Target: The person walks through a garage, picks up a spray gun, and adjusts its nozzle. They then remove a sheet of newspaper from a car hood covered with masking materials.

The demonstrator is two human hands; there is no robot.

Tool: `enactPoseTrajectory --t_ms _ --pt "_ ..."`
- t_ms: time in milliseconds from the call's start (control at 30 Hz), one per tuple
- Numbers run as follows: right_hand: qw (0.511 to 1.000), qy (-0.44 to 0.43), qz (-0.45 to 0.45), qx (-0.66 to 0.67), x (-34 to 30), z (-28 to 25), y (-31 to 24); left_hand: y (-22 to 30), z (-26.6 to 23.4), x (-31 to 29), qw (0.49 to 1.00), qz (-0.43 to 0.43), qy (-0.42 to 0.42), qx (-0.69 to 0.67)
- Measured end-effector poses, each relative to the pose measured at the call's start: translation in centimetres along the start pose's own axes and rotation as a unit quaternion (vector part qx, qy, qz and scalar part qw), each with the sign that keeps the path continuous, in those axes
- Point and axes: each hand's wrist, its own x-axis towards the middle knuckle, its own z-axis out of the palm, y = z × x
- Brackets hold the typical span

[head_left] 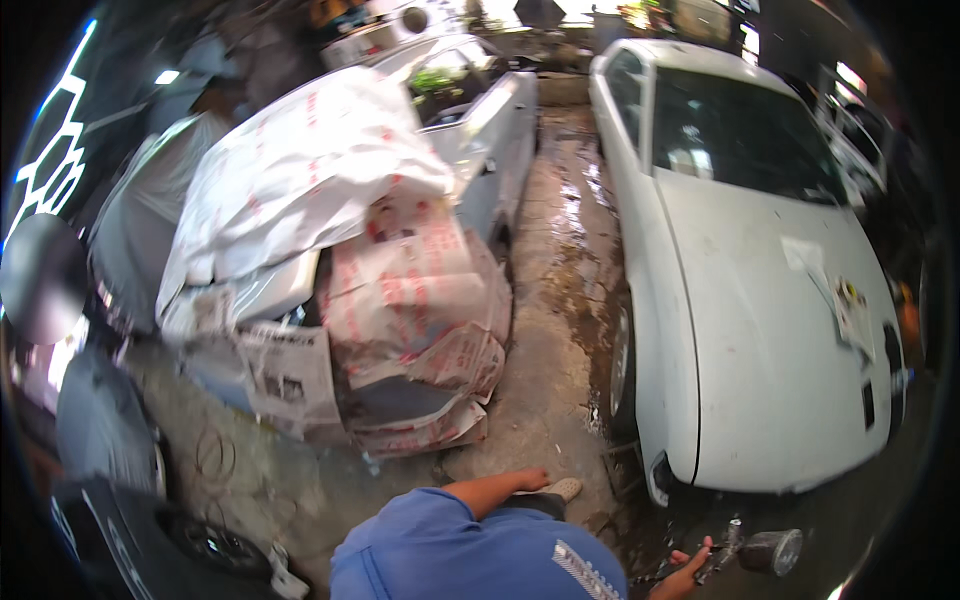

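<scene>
My right hand (685,578) is closed round a spray gun (718,562), low at the right. A dark cylindrical cup (770,552) with a pale end sits on the gun. My left hand (532,480) is in front of my blue shirt, close to a light shoe (566,488); its fingers are too small and blurred to make out, and no object shows in it. Ahead on the right stands a matte white car (760,330), nearest to the spray gun. On its bonnet lie a paper sheet (850,315) and a pale patch (802,254).
To the left, a car is masked with white plastic sheeting (300,170) and newspaper (290,375). A wet strip of concrete floor (575,250) runs between the cars. A black car part (150,540) lies lower left, near a thin hose or wire (215,455).
</scene>
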Motion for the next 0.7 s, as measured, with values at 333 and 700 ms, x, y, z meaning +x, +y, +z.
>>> enactPoseTrajectory --t_ms 333,700 --pt "0.953 -0.295 -0.056 0.034 -2.4 10.9 -2.1 -13.9 8.0 -20.9 0.871 -0.323 0.067 -0.365" --pt "0.928 -0.351 -0.114 0.043 -19.7 21.8 -2.5 -47.4 -12.3 -59.5 0.430 -0.381 0.796 -0.192"
